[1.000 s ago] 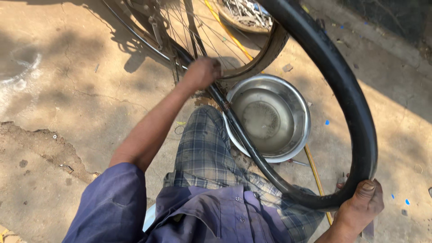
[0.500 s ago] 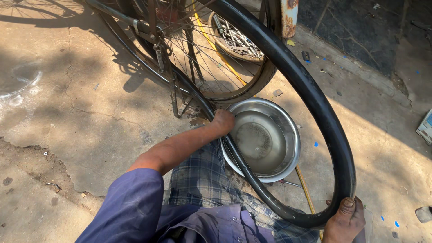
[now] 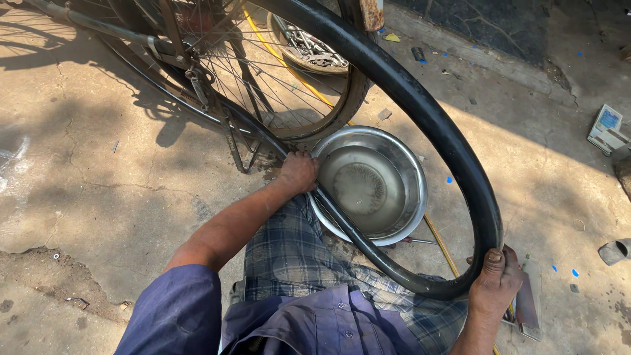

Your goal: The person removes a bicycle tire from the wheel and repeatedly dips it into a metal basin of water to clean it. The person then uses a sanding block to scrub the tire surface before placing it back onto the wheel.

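A black rubber inner tube (image 3: 434,125) loops from the bicycle wheel around in front of me. My left hand (image 3: 299,172) grips the thin part of the tube at the near rim of a steel basin (image 3: 413,172) holding water. My right hand (image 3: 496,281) grips the thick, inflated part of the tube at the lower right. The tube's lower stretch crosses over the basin and my checked-cloth lap.
A bicycle wheel (image 3: 263,79) with spokes and stand rises at the top left. A yellow hose (image 3: 437,233) runs under the basin. A small box (image 3: 608,128) lies at the right edge, a metal piece (image 3: 614,250) below it. Cracked concrete ground lies all around.
The view has shifted down and left. My left hand has slid along the tube toward the basin rim, and my right hand has kept its hold on the thick part.
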The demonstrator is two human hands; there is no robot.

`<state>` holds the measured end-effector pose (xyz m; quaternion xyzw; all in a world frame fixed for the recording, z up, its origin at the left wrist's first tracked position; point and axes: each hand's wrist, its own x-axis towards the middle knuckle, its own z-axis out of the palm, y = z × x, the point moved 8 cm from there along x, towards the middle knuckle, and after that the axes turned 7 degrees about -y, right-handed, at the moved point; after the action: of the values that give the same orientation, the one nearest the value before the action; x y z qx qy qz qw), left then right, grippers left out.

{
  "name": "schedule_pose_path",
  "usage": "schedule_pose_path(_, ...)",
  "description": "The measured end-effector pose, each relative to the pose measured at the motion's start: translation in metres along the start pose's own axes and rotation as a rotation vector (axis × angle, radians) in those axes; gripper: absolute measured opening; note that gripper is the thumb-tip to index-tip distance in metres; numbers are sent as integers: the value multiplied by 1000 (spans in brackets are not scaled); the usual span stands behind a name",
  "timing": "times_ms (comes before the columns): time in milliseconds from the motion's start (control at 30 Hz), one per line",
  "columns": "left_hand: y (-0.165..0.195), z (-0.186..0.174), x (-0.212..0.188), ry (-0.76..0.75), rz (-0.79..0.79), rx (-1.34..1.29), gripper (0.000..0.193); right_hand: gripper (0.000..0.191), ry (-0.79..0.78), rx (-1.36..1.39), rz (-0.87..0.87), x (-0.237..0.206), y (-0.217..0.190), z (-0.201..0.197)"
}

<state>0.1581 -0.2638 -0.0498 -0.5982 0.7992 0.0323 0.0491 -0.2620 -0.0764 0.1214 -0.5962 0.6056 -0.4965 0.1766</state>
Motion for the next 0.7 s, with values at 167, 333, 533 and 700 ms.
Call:
schedule_pose_path(167,-4,-7,-3,-77,-20,-81,39,87,1,12,53,0,5,2)
schedule_pose_path(333,-7,-22,-6,20,-4,-60,48,84,-1,28,81,0,9,4)
schedule_pose_path(533,-8,1,-1,-59,-56,-134,53,67,60,-240,-132,-1,-1,-9)
schedule_pose_path(700,16,4,-6,104,136,101,29,54,39,-257,-99,-8,-10,-17)
